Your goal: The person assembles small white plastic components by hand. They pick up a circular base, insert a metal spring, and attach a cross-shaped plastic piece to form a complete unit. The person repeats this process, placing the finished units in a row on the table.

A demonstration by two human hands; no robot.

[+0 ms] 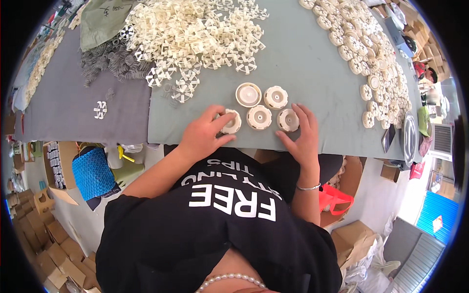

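Note:
Several round cream plastic caps lie in a small cluster near the front edge of the grey-green table cover. My left hand (207,133) has its thumb and fingers around the cap at the left (232,122). At the right end, my right hand (304,134) curves its thumb and fingers about another cap (288,120). Between the hands sits a cap with a hollow centre (259,117). Behind it are a cap with a notched rim (276,97) and a smoother one showing a wide dished face (248,94).
A big heap of cream spoked plastic pieces (195,34) covers the far middle. Grey coil springs (110,61) lie beside it, near a green-grey bag (102,22). Many round caps (373,58) spread along the right. Toward the right edge lie a dark flat device (388,137) and a clear oval tray (410,134).

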